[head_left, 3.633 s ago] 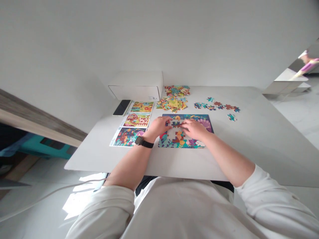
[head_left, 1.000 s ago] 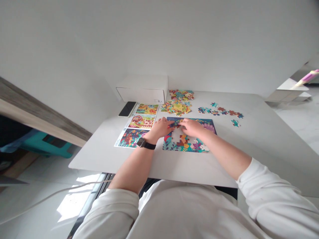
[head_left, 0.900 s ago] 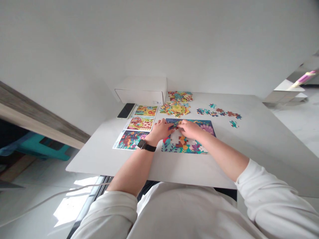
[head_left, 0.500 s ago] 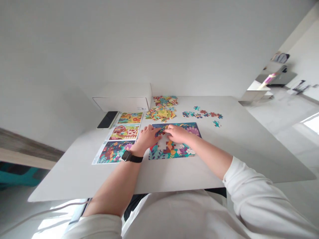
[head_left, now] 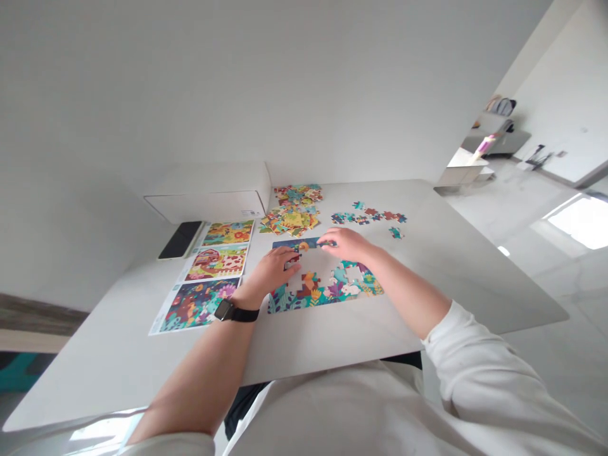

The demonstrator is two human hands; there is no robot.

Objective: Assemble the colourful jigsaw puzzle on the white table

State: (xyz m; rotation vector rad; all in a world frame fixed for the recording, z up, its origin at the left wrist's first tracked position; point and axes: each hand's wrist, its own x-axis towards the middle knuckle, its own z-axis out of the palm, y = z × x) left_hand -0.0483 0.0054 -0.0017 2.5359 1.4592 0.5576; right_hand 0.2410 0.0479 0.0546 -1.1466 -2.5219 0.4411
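A partly assembled jigsaw puzzle (head_left: 327, 297) lies on the table before me, its middle showing bare table between joined pieces. My left hand (head_left: 273, 271) rests at the puzzle's left side, fingers stretched over the pieces and thumb apart from them. A small dark red piece (head_left: 295, 259) shows between that thumb and the forefinger. At the puzzle's top edge, my right hand (head_left: 349, 245) has its fingertips pinched on what looks like a puzzle piece. The hand covers most of that piece and the upper right of the puzzle.
Picture sheets (head_left: 199, 278) lie to the left, beside a dark phone (head_left: 180, 239). A white box (head_left: 204, 204) stands against the wall. Piles of loose pieces (head_left: 292, 218) sit behind the puzzle, with more scattered pieces (head_left: 370, 215) at the back right.
The view has shifted, moving things leftward. My hands, close together over the puzzle before, are now apart; the right has moved to the top edge, uncovering the middle gap.
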